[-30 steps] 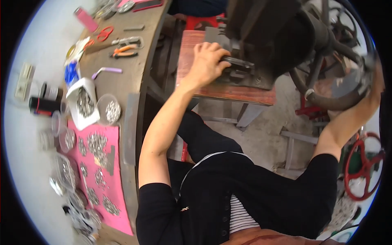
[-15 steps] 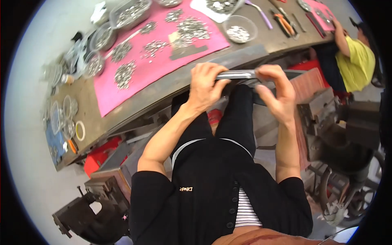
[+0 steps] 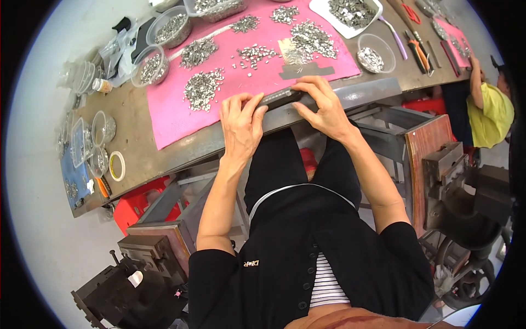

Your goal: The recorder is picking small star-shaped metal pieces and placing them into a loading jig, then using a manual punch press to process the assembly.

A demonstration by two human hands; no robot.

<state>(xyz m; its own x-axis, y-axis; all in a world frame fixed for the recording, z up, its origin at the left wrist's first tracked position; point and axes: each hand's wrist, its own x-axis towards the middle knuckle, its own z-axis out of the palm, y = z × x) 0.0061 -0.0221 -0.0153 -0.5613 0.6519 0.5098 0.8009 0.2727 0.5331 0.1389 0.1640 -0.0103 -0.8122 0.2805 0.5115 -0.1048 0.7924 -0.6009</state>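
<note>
A dark, narrow bar [image 3: 280, 98] with a row of small light pieces along its top is held level at the bench's front edge. My left hand [image 3: 240, 125] grips its left end between thumb and fingers. The right end is pinched by my right hand [image 3: 324, 108], with the thumb below and the fingers above. Just beyond the bar lies a pink mat [image 3: 175, 125] bearing several heaps of small metal pieces [image 3: 203, 89]. A flat grey strip [image 3: 307, 71] and a small yellowish card [image 3: 287, 50] rest near the largest heap.
Round clear tubs [image 3: 150, 66] of metal pieces stand at the mat's far left. A white tray [image 3: 376, 7], a clear bowl [image 3: 390, 55] and orange-handled pliers [image 3: 421, 59] sit to the right. A person in a yellow shirt [image 3: 496, 112] works at far right. Machine vises [image 3: 446, 170] flank me.
The bar's upper face now shows a row of small pieces instead of a shiny plain side. My right fingers have closed around its end. The whole view has shifted, with the mat further right.
</note>
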